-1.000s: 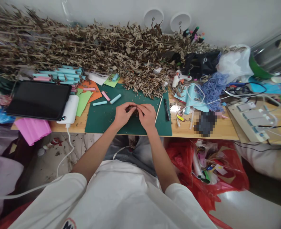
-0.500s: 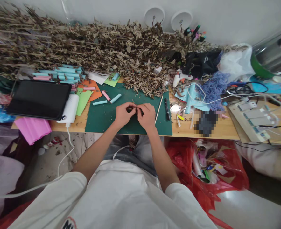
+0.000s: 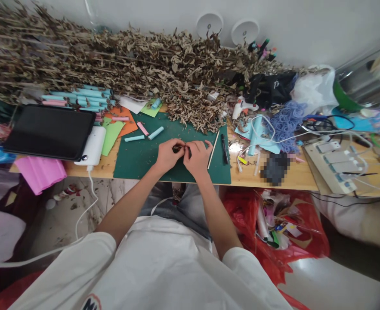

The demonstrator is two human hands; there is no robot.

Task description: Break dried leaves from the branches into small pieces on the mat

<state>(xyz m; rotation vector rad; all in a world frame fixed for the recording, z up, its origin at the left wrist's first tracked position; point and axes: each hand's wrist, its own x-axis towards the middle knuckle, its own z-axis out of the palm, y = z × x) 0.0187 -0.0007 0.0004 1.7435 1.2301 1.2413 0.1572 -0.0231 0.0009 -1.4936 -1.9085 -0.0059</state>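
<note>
The left hand [image 3: 167, 156] and right hand [image 3: 196, 158] meet, fingers and thumbs pinched on a tiny, dark brown scrap [image 3: 184, 145], too small to make out well. It is over the flat, dark green mat [image 3: 138, 161], near the crinkly, brown dried leaves [image 3: 199, 114].

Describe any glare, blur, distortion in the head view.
Head view: glare whitens a patch of wooden table right of the green mat; head view: outer edges look stretched and soft, pixels mask a dark item; head view: what the left hand and right hand pinch is too small to identify.
</note>
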